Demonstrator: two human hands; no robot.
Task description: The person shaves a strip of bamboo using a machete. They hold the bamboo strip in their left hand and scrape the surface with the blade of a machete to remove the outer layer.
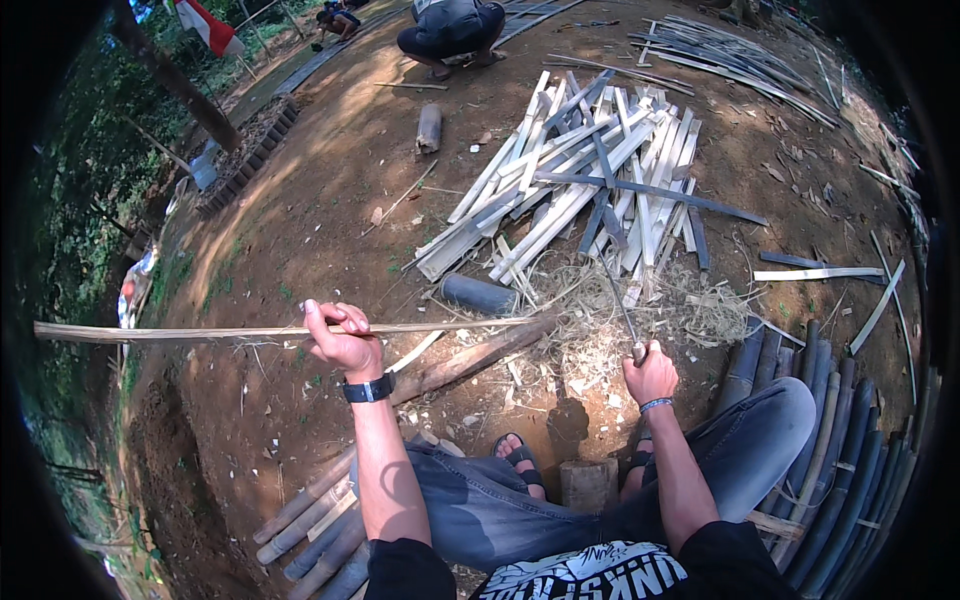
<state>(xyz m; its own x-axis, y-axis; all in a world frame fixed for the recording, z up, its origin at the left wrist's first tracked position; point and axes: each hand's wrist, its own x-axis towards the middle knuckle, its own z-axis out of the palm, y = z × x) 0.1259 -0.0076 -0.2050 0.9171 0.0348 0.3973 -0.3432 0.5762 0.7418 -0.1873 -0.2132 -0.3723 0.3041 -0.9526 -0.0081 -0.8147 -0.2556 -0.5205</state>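
Observation:
My left hand [345, 345] is closed around a long, pale bamboo strip [200, 335], which runs almost level from the far left to near the middle. The strip's right end lies close above a wooden log [470, 366] on the ground. My right hand [650, 376] grips the handle of a long-bladed knife [623, 307], its thin blade pointing away and slightly left over curly bamboo shavings [700, 312]. Blade and strip appear apart. Just beyond the strip lies a short, dark bamboo section [478, 294].
Ahead is a heaped pile of split bamboo slats [570, 180]. Bamboo poles [850, 490] lie at my right, and shorter pieces [320, 535] at lower left. A wooden block [590, 487] stands between my feet. Another person [450, 30] crouches at the back; more slats [740, 65] lie far right.

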